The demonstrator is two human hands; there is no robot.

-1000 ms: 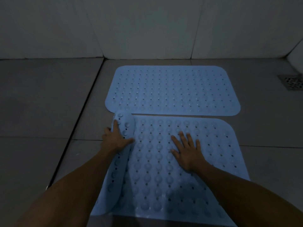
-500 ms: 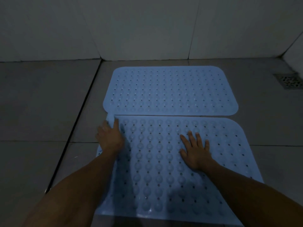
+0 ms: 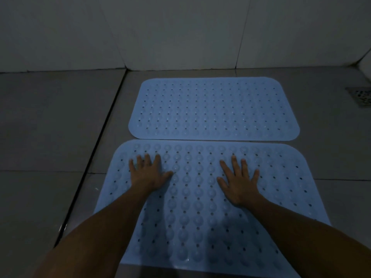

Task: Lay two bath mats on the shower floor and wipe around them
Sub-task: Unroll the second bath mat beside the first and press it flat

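Note:
Two light blue bath mats with holes and round bumps lie flat on the grey tiled floor. The far mat (image 3: 213,109) lies close to the wall. The near mat (image 3: 198,207) lies just in front of it, their long edges almost touching. My left hand (image 3: 149,173) presses flat on the near mat's left part, fingers spread. Flat on the mat's right part rests my right hand (image 3: 237,182), fingers straight and spread. Neither hand holds anything.
A metal floor drain (image 3: 361,96) sits at the right edge. White tiled walls (image 3: 180,33) rise behind the far mat. A dark grout channel (image 3: 96,149) runs along the floor left of the mats. Bare grey tiles (image 3: 50,127) spread to the left.
The near mat's left end was rolled up under my left hand; it now lies flat. Both hands have spread out flat on the mat.

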